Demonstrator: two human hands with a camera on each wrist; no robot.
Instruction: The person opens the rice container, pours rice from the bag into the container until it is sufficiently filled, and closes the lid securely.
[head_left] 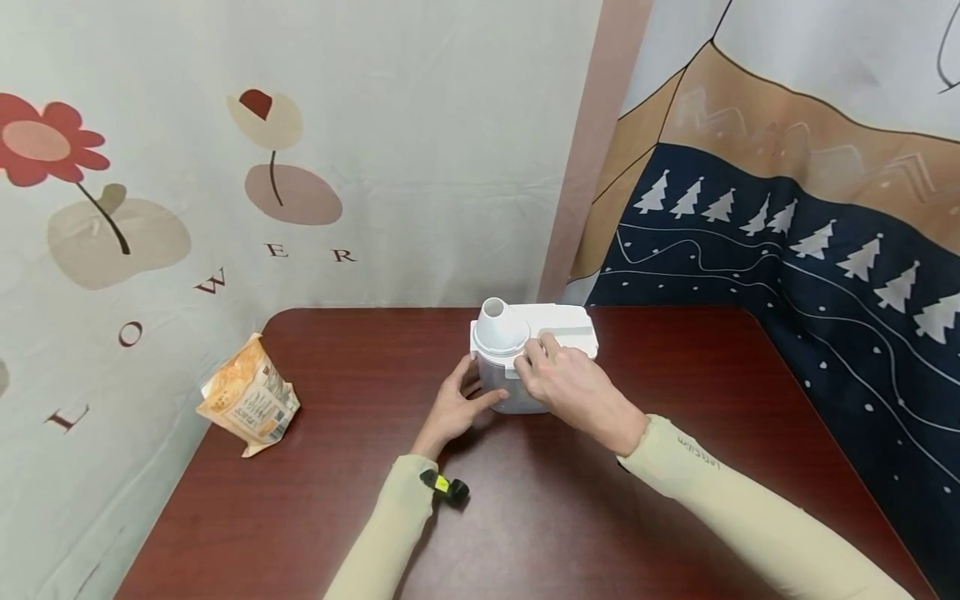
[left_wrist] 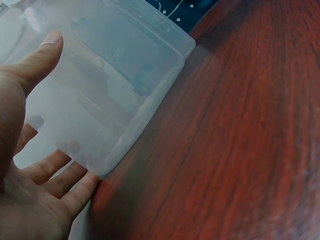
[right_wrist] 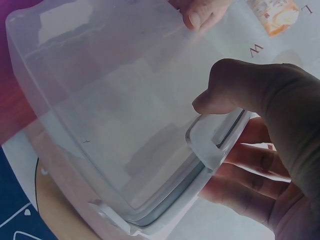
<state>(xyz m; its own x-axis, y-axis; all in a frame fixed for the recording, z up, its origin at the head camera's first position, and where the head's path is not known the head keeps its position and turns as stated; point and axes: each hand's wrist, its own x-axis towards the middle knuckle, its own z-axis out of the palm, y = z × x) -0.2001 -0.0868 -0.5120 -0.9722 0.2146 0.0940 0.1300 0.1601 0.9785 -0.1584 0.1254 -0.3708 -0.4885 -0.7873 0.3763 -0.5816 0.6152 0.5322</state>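
Observation:
A translucent plastic storage container (head_left: 523, 402) stands upright on the table. Its white lid (head_left: 551, 315) carries a round cap with a raised spout (head_left: 499, 327) on the left. My left hand (head_left: 456, 408) holds the container's left side, thumb across the front wall; in the left wrist view its fingers lie round the bottom corner. From above, my right hand (head_left: 570, 382) grips the lid's front edge. The right wrist view shows its thumb at the end of a white latch (right_wrist: 204, 142), fingers over the lid. A second latch (right_wrist: 112, 217) hangs along the same rim.
An orange and white snack bag (head_left: 253, 398) stands at the left edge of the dark red wooden table (head_left: 360, 358). Printed curtains (head_left: 420, 167) hang close behind the table and along its right side. A black strap device (head_left: 447, 488) sits on my left wrist.

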